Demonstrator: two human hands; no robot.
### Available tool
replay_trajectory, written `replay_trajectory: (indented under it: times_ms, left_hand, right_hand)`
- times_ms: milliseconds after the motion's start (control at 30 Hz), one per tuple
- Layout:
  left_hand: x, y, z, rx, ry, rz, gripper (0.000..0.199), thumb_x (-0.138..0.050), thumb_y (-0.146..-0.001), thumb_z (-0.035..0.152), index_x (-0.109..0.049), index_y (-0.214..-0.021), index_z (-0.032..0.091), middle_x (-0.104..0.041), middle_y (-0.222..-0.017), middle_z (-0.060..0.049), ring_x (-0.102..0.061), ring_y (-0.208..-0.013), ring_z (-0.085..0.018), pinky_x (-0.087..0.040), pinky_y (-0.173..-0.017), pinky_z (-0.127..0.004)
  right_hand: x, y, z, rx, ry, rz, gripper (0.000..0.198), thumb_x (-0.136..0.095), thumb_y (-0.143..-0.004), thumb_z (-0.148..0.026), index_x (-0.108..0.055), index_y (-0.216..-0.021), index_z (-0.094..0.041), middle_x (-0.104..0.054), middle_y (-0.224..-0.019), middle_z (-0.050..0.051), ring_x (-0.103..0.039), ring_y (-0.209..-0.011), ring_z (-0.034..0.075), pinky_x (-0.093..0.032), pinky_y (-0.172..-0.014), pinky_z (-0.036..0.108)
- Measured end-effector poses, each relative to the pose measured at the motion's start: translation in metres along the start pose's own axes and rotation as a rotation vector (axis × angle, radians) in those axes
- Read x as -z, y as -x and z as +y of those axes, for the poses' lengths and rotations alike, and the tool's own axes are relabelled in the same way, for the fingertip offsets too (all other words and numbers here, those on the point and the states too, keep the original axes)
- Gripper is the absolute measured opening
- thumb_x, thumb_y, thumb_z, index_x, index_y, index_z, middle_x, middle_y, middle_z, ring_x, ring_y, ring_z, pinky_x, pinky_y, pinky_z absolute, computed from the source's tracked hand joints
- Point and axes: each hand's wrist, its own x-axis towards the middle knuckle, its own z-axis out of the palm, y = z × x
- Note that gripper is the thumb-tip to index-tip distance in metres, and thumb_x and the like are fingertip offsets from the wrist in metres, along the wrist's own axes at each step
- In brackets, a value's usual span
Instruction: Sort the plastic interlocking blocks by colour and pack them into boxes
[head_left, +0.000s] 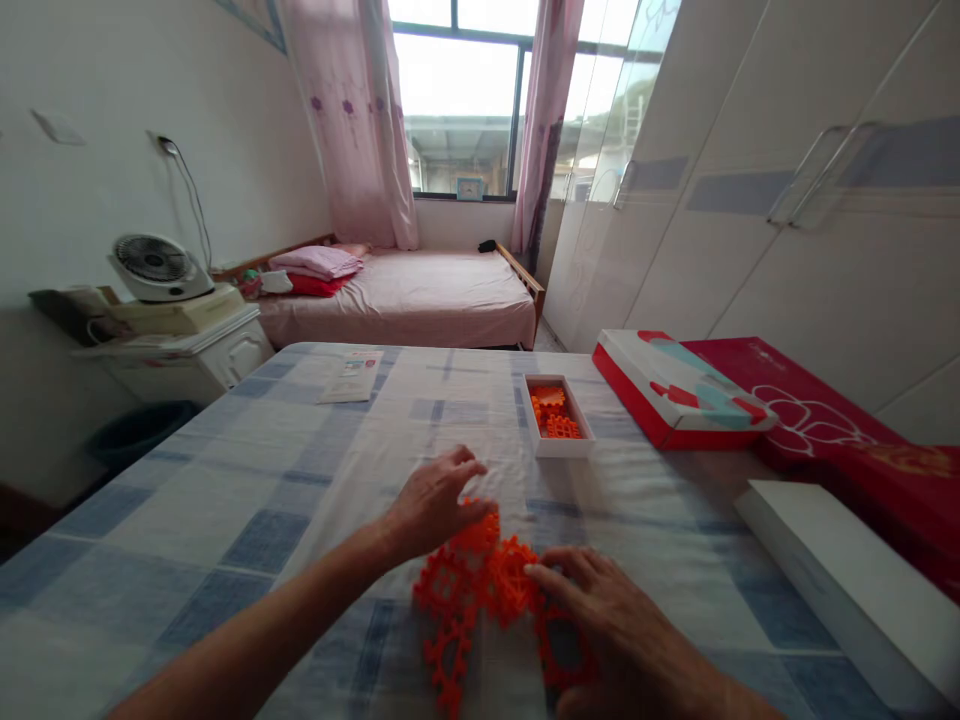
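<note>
Several orange interlocking plastic pieces [448, 585] with toothed edges lie joined or overlapping on the checked tablecloth in front of me. My left hand [433, 503] is over their far left side, fingers stretched out and apart. Its thumb lies over or against the upper orange piece [480, 530]; contact is hard to tell. At the right, my right hand [611, 615] curls around an orange frame-shaped piece [553, 640] with a large opening. Its fingertips reach the middle of the cluster. Part of that frame is hidden under the hand.
Beyond the hands stands a white open box [566, 449] with more orange pieces. A paper leaflet [352, 377] lies at the back left. On the right are a red and white box [675, 385], a dark red box [810, 410] and a white box [847, 580].
</note>
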Motion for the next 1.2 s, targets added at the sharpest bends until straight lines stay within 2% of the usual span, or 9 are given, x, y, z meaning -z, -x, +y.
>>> replay_trajectory:
  times_ms: [200, 300, 467, 567, 667, 767, 967, 1100, 1200]
  left_hand:
    - [0.034, 0.068, 0.028, 0.041, -0.071, -0.311, 0.062, -0.077, -0.054, 0.049, -0.056, -0.107, 0.026, -0.055, -0.104, -0.003, -0.057, -0.09, -0.022, -0.046, -0.074, -0.031]
    - [0.037, 0.09, 0.027, 0.14, -0.073, -0.376, 0.086, -0.081, -0.048, 0.045, -0.046, -0.124, 0.028, -0.053, -0.117, -0.006, -0.055, -0.103, -0.027, -0.045, -0.083, -0.034]
    - [0.022, 0.1, 0.028, 0.267, -0.116, -0.507, 0.115, -0.084, -0.043, 0.033, -0.023, -0.14, 0.023, -0.025, -0.146, -0.014, -0.027, -0.132, -0.031, -0.029, -0.106, -0.038]
    - [0.009, 0.095, 0.03, 0.211, -0.139, -0.463, 0.106, -0.08, -0.05, 0.029, -0.025, -0.139, 0.02, -0.029, -0.145, -0.014, -0.03, -0.131, -0.027, -0.028, -0.107, -0.035]
    - [0.003, 0.087, 0.027, 0.125, -0.123, -0.345, 0.092, -0.076, -0.056, 0.035, -0.032, -0.136, 0.022, -0.041, -0.135, -0.011, -0.044, -0.12, -0.024, -0.035, -0.101, -0.031]
    - [0.002, 0.082, 0.021, 0.096, -0.119, -0.28, 0.084, -0.074, -0.058, 0.043, -0.037, -0.132, 0.026, -0.047, -0.124, -0.008, -0.053, -0.105, -0.023, -0.042, -0.091, -0.032]
    - [0.002, 0.072, 0.02, 0.175, -0.099, -0.251, 0.084, -0.073, -0.055, 0.055, -0.04, -0.127, 0.027, -0.051, -0.11, -0.006, -0.055, -0.096, -0.024, -0.044, -0.083, -0.033]
    - [0.0, 0.066, 0.021, 0.205, -0.057, -0.192, 0.072, -0.07, -0.06, 0.048, -0.044, -0.122, 0.023, -0.051, -0.104, -0.006, -0.055, -0.093, -0.024, -0.044, -0.081, -0.033]
    - [-0.001, 0.062, 0.019, 0.238, -0.004, -0.156, 0.078, -0.07, -0.061, 0.038, -0.036, -0.13, 0.021, -0.049, -0.106, -0.007, -0.054, -0.095, -0.023, -0.043, -0.082, -0.033]
  right_hand:
    - [-0.011, 0.008, 0.004, -0.11, -0.029, 0.129, 0.064, -0.059, -0.061, -0.01, -0.048, -0.123, -0.021, -0.053, -0.108, 0.007, -0.05, -0.099, 0.02, -0.041, -0.088, 0.031]
    - [0.0, 0.006, 0.004, -0.131, -0.078, 0.199, 0.051, -0.058, -0.067, -0.015, -0.052, -0.117, -0.021, -0.053, -0.106, 0.006, -0.05, -0.099, 0.019, -0.041, -0.088, 0.031]
    - [0.009, -0.013, 0.002, -0.044, -0.018, 0.279, 0.051, -0.062, -0.073, -0.023, -0.049, -0.122, -0.022, -0.048, -0.121, 0.007, -0.045, -0.111, 0.02, -0.036, -0.097, 0.033]
    - [0.002, -0.028, -0.003, 0.018, 0.131, 0.184, 0.067, -0.07, -0.066, -0.031, -0.045, -0.128, -0.021, -0.044, -0.13, 0.01, -0.04, -0.117, 0.027, -0.034, -0.098, 0.041]
    - [-0.006, -0.037, -0.007, 0.07, 0.192, 0.112, 0.05, -0.066, -0.07, -0.032, -0.052, -0.117, -0.023, -0.053, -0.114, 0.008, -0.048, -0.105, 0.025, -0.04, -0.088, 0.037]
    - [-0.011, -0.038, -0.006, 0.041, 0.168, 0.156, 0.037, -0.063, -0.073, -0.034, -0.055, -0.106, -0.02, -0.055, -0.101, 0.007, -0.052, -0.091, 0.021, -0.044, -0.078, 0.031]
    - [-0.006, -0.038, 0.005, -0.039, -0.036, 0.291, 0.05, -0.061, -0.071, -0.029, -0.046, -0.117, -0.016, -0.052, -0.104, 0.007, -0.052, -0.091, 0.019, -0.042, -0.081, 0.03]
    - [0.006, -0.058, 0.003, -0.063, -0.028, 0.355, 0.035, -0.052, -0.077, -0.028, -0.051, -0.111, -0.016, -0.051, -0.098, 0.006, -0.051, -0.087, 0.017, -0.041, -0.081, 0.029]
    - [0.009, -0.079, 0.001, -0.082, 0.054, 0.312, 0.03, -0.051, -0.077, -0.028, -0.054, -0.105, -0.017, -0.051, -0.101, 0.007, -0.05, -0.092, 0.018, -0.04, -0.082, 0.03]
